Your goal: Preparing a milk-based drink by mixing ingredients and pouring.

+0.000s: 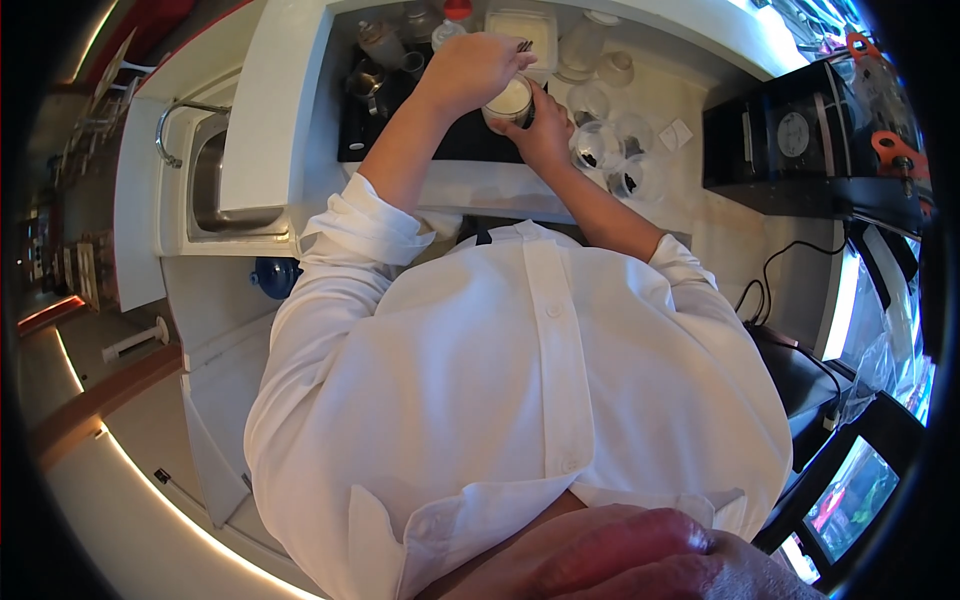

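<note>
The right hand (545, 130) is curled around a round, pale-topped cup (510, 98) above the black mat (470, 145) on the counter (685, 100), while the left hand (478, 72) bends over that cup's rim — whether it pinches anything, I cannot tell — and clear plastic cups (600, 145) stand just beside the right hand.

Small round cup (510, 102), pale cream across its top, seen from above: near upright, my right hand (547, 130) around its side, my left hand (472, 75) at its far rim, above a black surface (476, 142).
</note>
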`<control>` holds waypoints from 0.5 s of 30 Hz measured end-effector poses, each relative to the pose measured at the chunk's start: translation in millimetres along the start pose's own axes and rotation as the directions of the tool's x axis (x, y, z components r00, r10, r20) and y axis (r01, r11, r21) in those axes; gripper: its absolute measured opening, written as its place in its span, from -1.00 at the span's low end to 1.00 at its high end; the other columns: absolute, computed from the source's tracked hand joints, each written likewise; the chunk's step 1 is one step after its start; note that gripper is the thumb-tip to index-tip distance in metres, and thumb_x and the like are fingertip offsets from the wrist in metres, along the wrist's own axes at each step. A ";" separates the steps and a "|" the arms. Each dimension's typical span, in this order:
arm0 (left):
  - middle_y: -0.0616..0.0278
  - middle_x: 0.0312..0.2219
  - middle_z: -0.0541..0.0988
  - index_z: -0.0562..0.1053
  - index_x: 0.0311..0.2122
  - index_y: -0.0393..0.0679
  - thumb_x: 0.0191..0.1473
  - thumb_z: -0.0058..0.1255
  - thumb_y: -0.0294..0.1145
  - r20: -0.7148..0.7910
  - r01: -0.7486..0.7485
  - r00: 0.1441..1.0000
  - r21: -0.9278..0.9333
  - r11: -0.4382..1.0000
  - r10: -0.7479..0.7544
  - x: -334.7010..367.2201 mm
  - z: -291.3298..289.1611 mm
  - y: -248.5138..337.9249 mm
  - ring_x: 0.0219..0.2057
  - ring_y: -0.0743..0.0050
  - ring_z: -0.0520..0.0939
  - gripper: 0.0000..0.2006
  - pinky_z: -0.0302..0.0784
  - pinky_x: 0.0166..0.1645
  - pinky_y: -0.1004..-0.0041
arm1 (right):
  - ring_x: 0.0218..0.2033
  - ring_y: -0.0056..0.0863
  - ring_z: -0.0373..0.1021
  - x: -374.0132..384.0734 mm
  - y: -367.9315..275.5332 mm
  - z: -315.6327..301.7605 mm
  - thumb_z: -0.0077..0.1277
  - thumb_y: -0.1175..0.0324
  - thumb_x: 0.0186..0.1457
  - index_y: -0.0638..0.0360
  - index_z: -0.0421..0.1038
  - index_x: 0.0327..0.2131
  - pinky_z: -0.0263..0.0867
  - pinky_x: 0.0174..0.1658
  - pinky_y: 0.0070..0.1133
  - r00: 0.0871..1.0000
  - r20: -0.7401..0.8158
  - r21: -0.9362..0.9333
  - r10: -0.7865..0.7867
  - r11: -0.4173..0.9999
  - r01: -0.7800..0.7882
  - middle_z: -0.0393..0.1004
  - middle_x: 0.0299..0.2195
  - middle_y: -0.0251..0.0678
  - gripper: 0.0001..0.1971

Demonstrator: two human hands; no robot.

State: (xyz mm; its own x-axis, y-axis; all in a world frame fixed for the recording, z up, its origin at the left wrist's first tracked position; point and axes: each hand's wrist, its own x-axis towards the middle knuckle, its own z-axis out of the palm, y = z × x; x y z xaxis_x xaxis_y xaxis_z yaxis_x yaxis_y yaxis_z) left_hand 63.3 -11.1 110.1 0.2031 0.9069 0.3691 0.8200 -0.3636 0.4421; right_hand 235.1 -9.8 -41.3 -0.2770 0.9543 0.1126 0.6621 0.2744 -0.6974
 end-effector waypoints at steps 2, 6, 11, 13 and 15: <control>0.00 -0.40 0.71 0.67 -0.16 -0.17 0.40 0.08 -0.10 0.073 0.031 0.997 0.068 0.997 -0.036 4.7 0.3 2.0 -0.29 -0.14 0.74 -0.67 0.60 -0.19 0.06 | 0.32 0.08 0.32 0.9 3.8 -0.6 0.59 -0.13 -0.12 -0.18 0.30 0.45 0.13 0.35 0.02 1.000 -0.004 -0.005 0.007 1.000 -0.008 0.50 0.26 -0.15 0.06; 0.00 -0.40 0.71 0.67 -0.17 -0.17 0.39 0.10 -0.09 0.085 0.037 0.996 0.008 0.999 -0.038 0.9 1.3 -1.4 -0.28 -0.14 0.74 -0.67 0.60 -0.20 0.07 | 0.32 0.07 0.33 2.4 0.4 -0.8 0.59 -0.13 -0.12 -0.15 0.30 0.45 0.14 0.34 0.02 1.000 0.009 0.003 -0.003 1.000 0.003 0.50 0.25 -0.14 0.06; -0.01 -0.40 0.71 0.67 -0.19 -0.18 0.39 0.11 -0.08 0.153 -0.006 0.988 -0.003 1.000 0.007 4.3 3.5 3.8 -0.28 -0.15 0.74 -0.66 0.60 -0.20 0.06 | 0.32 0.06 0.32 -0.1 3.3 -0.5 0.59 -0.13 -0.11 -0.13 0.29 0.46 0.15 0.34 0.02 1.000 -0.015 -0.014 -0.022 1.000 0.022 0.50 0.24 -0.14 0.07; -0.01 -0.41 0.71 0.66 -0.19 -0.19 0.40 0.10 -0.07 -0.104 -0.058 0.993 -0.087 0.995 0.048 4.9 12.1 0.7 -0.28 -0.15 0.74 -0.65 0.59 -0.20 0.06 | 0.34 0.05 0.31 1.4 -1.6 -3.5 0.59 -0.13 -0.12 -0.15 0.28 0.46 0.16 0.33 0.01 1.000 0.027 -0.005 -0.005 1.000 0.005 0.48 0.26 -0.13 0.08; -0.01 -0.39 0.71 0.66 -0.16 -0.19 0.40 0.10 -0.07 0.003 0.009 1.000 -0.002 1.000 -0.009 1.7 1.2 0.9 -0.27 -0.14 0.74 -0.65 0.60 -0.19 0.06 | 0.34 0.05 0.31 0.6 -3.5 -2.8 0.59 -0.13 -0.12 -0.15 0.29 0.46 0.17 0.34 0.01 1.000 0.029 -0.020 0.002 1.000 -0.001 0.46 0.27 -0.13 0.08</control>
State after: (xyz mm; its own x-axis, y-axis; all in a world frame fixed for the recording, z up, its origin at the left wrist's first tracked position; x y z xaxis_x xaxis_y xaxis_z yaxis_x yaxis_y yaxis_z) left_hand 65.1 -9.7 110.2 0.1976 0.9107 0.3628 0.8204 -0.3562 0.4473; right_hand 234.5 -9.8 -36.8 -0.2960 0.9509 0.0908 0.6764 0.2758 -0.6829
